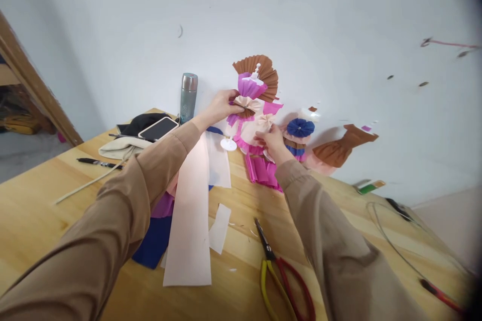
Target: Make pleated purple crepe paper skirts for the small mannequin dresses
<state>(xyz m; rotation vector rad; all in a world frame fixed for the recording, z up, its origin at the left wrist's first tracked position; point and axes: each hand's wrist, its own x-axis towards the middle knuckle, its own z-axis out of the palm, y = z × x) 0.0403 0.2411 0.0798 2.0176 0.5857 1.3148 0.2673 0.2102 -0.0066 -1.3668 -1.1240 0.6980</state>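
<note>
Up at table (41,210) edge: left hand (220,106), right hand (273,143), grips tight on paper doll (249,88).

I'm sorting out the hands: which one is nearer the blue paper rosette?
Right. The right hand sits just left of the blue paper rosette; the left hand is farther left, pinching a small tan fan.
</note>
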